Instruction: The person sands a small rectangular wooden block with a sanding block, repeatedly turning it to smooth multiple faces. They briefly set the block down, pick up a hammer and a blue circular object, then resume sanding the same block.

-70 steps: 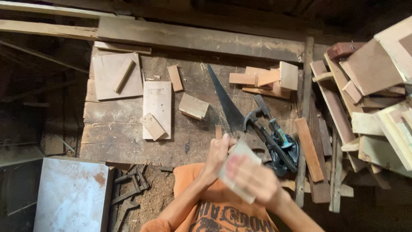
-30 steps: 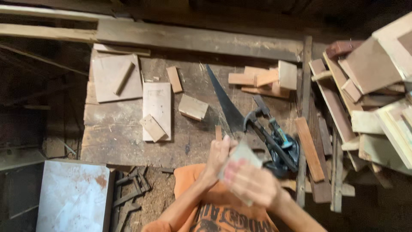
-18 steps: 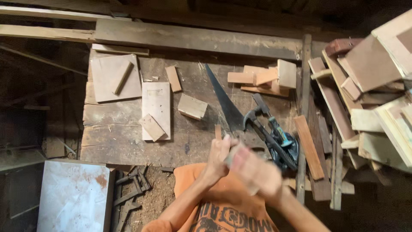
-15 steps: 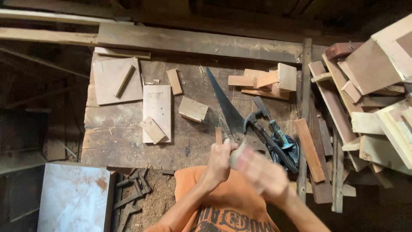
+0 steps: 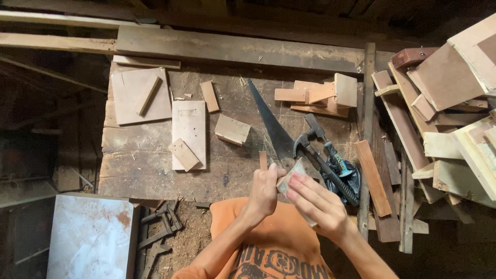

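as both hands meet at lower centre of the frame, i see my left hand [image 5: 264, 192] curled shut around a small piece of wood [image 5: 262, 160], whose tip pokes up above the fingers. my right hand [image 5: 319, 205] lies flat, fingers pressed together, pinching a pale sheet of sandpaper [image 5: 293, 174] against that piece. above the hands, on the worn workbench [image 5: 129, 165], a handsaw [image 5: 273, 129] runs diagonally, its handle beside a claw hammer [image 5: 324, 155]. left of the saw lie a pale rectangular board [image 5: 189, 132] with a small block [image 5: 183, 154] on it and a loose square block [image 5: 232, 129]. a heap of offcuts [image 5: 444, 119] fills the right side. a white metal sheet [image 5: 90, 237] sits at lower left.
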